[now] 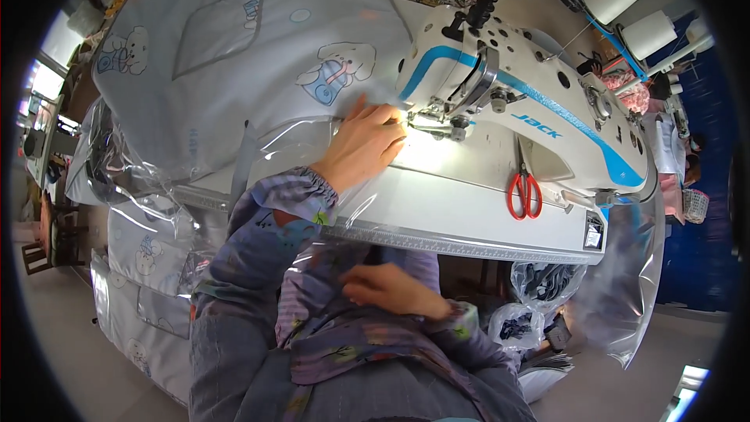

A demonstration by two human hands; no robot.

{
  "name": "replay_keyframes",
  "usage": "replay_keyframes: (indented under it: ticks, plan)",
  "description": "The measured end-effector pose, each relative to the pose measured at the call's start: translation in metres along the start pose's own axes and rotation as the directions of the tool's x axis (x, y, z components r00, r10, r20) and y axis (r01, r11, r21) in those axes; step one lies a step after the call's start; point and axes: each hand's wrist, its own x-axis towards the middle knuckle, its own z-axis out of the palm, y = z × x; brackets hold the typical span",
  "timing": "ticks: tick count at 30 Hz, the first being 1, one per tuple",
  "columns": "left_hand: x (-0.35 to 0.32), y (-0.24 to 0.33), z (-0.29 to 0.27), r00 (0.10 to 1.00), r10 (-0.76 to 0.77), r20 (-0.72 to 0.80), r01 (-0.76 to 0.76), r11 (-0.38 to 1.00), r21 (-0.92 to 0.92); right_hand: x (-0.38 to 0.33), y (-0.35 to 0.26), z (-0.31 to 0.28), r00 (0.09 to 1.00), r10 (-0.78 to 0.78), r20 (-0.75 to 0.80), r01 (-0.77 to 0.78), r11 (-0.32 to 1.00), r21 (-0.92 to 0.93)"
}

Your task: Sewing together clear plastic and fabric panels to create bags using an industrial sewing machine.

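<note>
fingers [384, 119] on clear plastic [289, 141], bagged scraps [516, 324]

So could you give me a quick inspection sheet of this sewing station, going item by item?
Surface: white sewing table with a ruler strip along its front edge.
Job's things: clear plastic sheet and pale cartoon-print fabric lie by the white and blue sewing machine.
Clutter: red-handled scissors on the table; plastic bags below it.
Grippers: left hand presses flat on the plastic beside the needle; right hand rests at the lap, below the table edge.
Cables: nothing seen.
Surroundings: white thread cones behind the machine; stacked printed fabric at left; another person at the top.
</note>
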Motion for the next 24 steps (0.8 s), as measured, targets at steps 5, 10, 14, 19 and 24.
replay_keyframes:
  ticks: [5,10,14,19,24]
  plan:
    - [-0.08,0.022,-0.055,0.997,-0.042,0.057,0.03,0.98,0.197,0.063,0.06,0.043,0.975,-0.016,-0.22,0.099,0.922,0.373]
    - [-0.178,-0.023,-0.177,0.979,-0.186,0.085,0.034,0.556,0.83,0.099,0.064,0.046,0.959,-0.143,-0.246,0.252,0.831,0.497]
    - [-0.203,-0.089,-0.316,0.899,-0.175,-0.402,0.438,0.386,0.812,0.112,0.07,0.068,0.928,-0.116,-0.354,0.307,0.777,0.549]
    - [-0.307,-0.136,-0.371,0.656,-0.447,-0.609,0.659,0.732,0.173,0.128,0.054,0.095,0.94,0.1,-0.325,0.18,0.665,0.725]
    - [-0.425,-0.154,-0.296,0.282,-0.776,-0.564,0.948,0.314,0.042,0.057,0.001,0.085,0.982,-0.158,0.107,0.111,0.929,0.353]
